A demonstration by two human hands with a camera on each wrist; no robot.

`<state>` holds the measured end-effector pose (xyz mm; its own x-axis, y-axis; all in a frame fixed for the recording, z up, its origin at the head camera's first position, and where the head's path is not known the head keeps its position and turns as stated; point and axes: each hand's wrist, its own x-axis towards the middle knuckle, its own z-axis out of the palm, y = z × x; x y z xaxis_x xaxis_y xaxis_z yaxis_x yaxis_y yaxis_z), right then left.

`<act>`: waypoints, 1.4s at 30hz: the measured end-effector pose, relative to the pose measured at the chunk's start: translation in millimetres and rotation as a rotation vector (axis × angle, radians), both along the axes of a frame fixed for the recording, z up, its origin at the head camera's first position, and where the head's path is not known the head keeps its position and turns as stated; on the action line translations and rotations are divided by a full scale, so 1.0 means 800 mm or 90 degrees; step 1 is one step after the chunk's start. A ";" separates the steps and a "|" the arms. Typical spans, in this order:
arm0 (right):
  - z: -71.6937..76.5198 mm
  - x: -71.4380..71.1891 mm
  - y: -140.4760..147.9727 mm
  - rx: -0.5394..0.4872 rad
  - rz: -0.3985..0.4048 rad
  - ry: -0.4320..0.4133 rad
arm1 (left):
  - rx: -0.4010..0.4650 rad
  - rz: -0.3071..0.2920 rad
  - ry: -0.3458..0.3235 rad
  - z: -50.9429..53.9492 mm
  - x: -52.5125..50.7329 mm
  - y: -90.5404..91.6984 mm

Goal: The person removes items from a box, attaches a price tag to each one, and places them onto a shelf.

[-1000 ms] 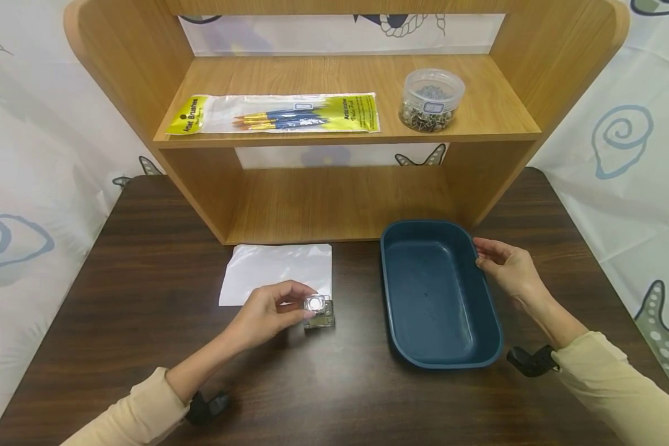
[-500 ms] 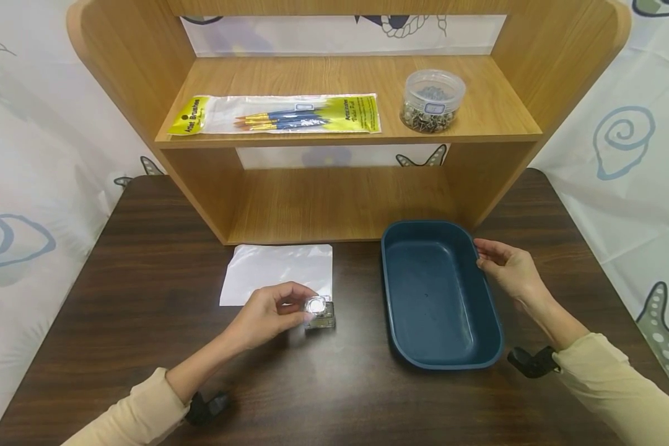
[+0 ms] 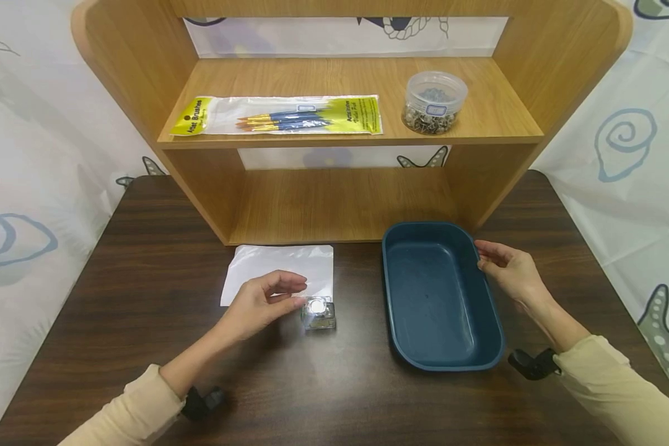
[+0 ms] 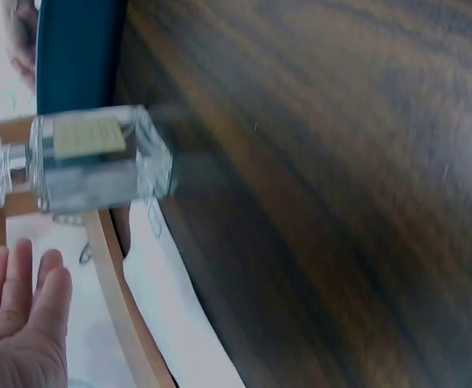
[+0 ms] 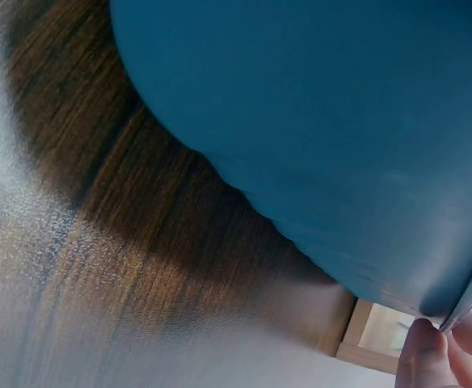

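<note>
A small clear glass bottle (image 3: 319,314) with a glass cap stands upright on the dark wooden table, left of centre. Its yellowish label shows in the left wrist view, where the bottle (image 4: 99,158) is apart from the fingers. My left hand (image 3: 256,305) is just to the left of it, fingers loosely extended and holding nothing. On the right lies a dark blue plastic basin (image 3: 432,303) with nothing in it. My right hand (image 3: 511,272) pinches the basin's right rim between thumb and fingers, as the right wrist view also shows.
A white sheet (image 3: 279,266) lies behind the bottle. At the back rises a wooden shelf (image 3: 340,204). On its upper board are a packet of artist brushes (image 3: 290,116) and a lidded clear jar (image 3: 435,102) full of small metal pieces.
My left hand has let go of the bottle's cap and drawn back slightly up and to the left. The bottle stays where it was. My right hand keeps its pinch on the basin.
</note>
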<state>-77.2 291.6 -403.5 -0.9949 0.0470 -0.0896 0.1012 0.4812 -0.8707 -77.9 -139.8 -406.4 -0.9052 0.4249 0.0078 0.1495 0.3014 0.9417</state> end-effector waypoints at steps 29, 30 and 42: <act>0.000 0.001 0.000 -0.026 -0.003 0.013 | -0.406 0.242 0.026 -0.031 -0.079 -0.113; -0.001 0.001 0.000 -0.028 -0.003 0.014 | -0.410 0.240 0.027 -0.032 -0.081 -0.114; 0.000 0.002 0.000 -0.034 -0.002 0.010 | -0.446 0.241 0.033 -0.039 -0.086 -0.110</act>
